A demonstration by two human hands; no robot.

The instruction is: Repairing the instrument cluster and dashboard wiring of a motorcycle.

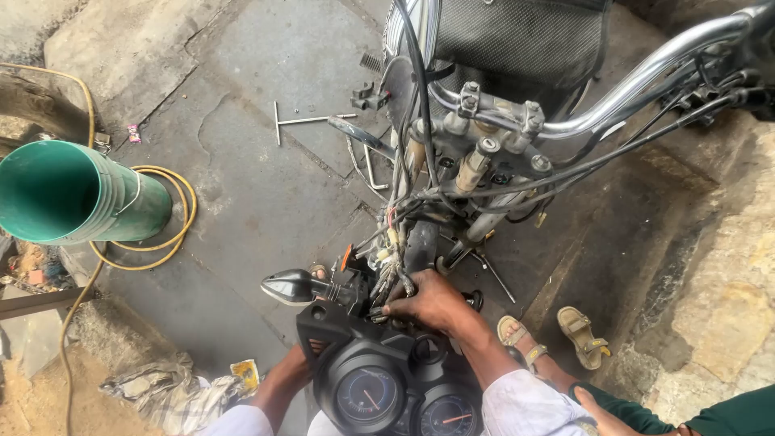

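Two round gauges nearest, right hand clamped on wiring, left hand probably gripping underneath.

I'm seeing a green bucket sitting far left with a yellow hose looping round it, a black instrument cluster showing orange needles near me, chrome handlebar shining far right, tan sandals lying right.

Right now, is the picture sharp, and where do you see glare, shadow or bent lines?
Head view: soft, even daylight. The chrome handlebar shows a bright glare streak. The wiring and the right hand are sharp; the left hand is mostly hidden behind the cluster. Shadow is deep under the forks. The wide lens bends the edges: the green pipe looks stretched.
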